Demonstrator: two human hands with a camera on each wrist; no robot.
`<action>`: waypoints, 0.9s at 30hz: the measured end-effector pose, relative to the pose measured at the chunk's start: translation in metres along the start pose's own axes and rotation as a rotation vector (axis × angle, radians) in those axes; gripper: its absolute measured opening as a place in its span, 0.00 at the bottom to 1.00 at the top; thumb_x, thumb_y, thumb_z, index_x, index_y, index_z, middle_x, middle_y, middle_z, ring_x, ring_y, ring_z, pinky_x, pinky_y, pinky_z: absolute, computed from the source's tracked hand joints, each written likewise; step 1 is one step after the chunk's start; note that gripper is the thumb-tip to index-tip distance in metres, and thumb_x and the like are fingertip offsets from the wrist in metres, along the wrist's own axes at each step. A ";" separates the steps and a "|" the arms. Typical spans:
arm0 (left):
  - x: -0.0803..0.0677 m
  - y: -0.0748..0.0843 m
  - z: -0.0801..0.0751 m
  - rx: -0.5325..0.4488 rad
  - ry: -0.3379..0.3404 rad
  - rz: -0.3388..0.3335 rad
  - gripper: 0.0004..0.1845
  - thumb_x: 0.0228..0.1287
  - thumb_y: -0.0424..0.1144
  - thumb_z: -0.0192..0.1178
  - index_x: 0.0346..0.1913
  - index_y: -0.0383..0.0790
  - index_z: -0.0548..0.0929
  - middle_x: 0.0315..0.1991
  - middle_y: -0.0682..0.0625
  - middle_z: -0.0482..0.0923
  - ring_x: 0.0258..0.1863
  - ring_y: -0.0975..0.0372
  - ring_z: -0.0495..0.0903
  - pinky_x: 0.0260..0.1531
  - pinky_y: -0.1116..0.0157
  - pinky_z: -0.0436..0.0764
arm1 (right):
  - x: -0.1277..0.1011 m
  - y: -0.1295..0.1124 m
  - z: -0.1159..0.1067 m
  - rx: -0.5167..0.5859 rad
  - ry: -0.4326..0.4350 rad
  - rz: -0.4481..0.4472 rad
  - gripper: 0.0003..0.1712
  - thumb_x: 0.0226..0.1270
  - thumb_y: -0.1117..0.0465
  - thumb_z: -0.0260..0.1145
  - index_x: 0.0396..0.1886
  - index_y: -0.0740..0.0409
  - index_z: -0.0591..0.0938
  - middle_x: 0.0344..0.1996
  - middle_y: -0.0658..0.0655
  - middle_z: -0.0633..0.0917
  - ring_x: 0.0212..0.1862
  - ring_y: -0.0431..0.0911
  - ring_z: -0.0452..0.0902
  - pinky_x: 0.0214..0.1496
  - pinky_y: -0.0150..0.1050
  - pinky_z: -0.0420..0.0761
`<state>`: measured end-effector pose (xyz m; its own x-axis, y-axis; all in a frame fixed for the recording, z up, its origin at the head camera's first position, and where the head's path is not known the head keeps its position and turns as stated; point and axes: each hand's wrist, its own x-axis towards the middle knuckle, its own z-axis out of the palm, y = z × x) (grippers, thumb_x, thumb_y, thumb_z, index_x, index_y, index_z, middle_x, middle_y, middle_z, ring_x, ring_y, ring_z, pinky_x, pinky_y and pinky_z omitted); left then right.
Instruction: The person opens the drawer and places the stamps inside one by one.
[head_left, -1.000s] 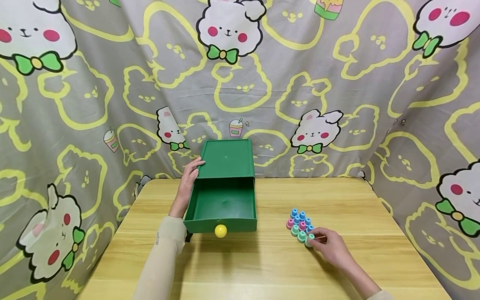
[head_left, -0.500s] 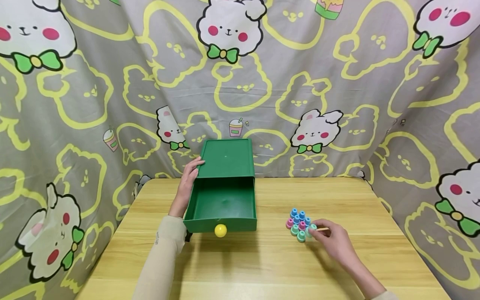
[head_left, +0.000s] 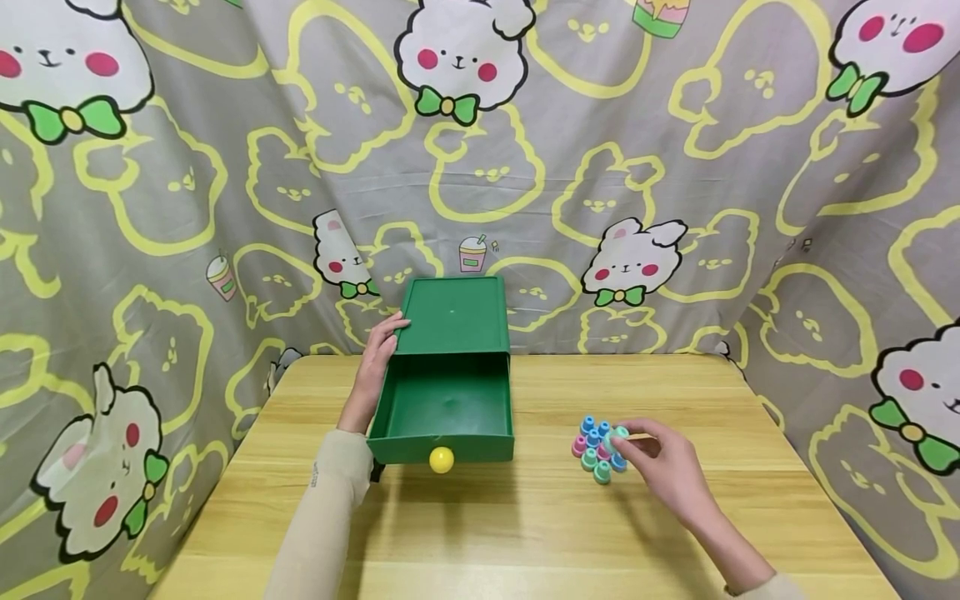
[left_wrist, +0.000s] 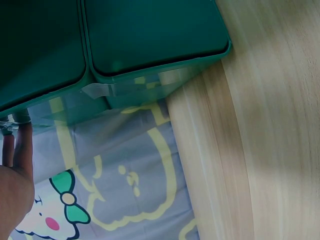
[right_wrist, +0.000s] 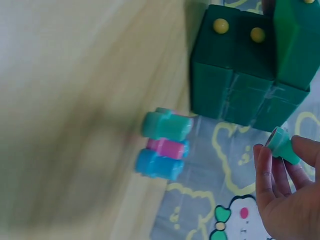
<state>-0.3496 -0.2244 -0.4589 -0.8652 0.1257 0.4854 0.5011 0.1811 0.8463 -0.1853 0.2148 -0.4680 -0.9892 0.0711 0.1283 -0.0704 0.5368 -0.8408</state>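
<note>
Early, I judge: rectangular green plastic drawer out; my right hand pinches round mint plastic peg, blue-pink-mint peg cluster left on tabletop. Left hand unclenched against green cabinet.

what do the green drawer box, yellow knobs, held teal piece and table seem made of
Green drawer box: probably plastic, soft sheen; thin moulded walls. Yellow knobs: smooth, slightly shiny; plastic or painted wood. Teal piece: likely moulded plastic, smooth, evenly coloured. Table: wood-grain surface, satin reflections; real wood or laminate, unclear.
</note>
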 end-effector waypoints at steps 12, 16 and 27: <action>0.000 0.001 0.001 -0.010 0.003 -0.003 0.22 0.84 0.40 0.41 0.71 0.35 0.73 0.81 0.45 0.58 0.80 0.51 0.53 0.78 0.42 0.47 | 0.008 -0.035 0.003 0.000 0.042 -0.150 0.16 0.70 0.54 0.72 0.52 0.55 0.87 0.47 0.56 0.89 0.45 0.38 0.86 0.46 0.27 0.83; 0.000 0.000 0.003 -0.014 0.001 -0.001 0.22 0.84 0.41 0.41 0.71 0.36 0.73 0.80 0.46 0.58 0.80 0.52 0.53 0.78 0.42 0.47 | 0.011 -0.044 0.004 0.016 0.051 -0.205 0.15 0.70 0.54 0.72 0.53 0.54 0.88 0.46 0.53 0.89 0.43 0.36 0.85 0.48 0.26 0.82; 0.002 -0.001 0.001 -0.005 0.007 0.017 0.22 0.84 0.39 0.41 0.71 0.33 0.73 0.81 0.42 0.58 0.81 0.50 0.52 0.78 0.41 0.47 | 0.024 -0.086 0.022 0.190 0.015 -0.334 0.13 0.70 0.59 0.73 0.52 0.54 0.89 0.46 0.54 0.88 0.43 0.39 0.86 0.51 0.28 0.83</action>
<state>-0.3518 -0.2229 -0.4592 -0.8567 0.1218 0.5012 0.5155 0.1743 0.8390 -0.2062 0.1519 -0.4044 -0.9057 -0.0683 0.4184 -0.4127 0.3675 -0.8334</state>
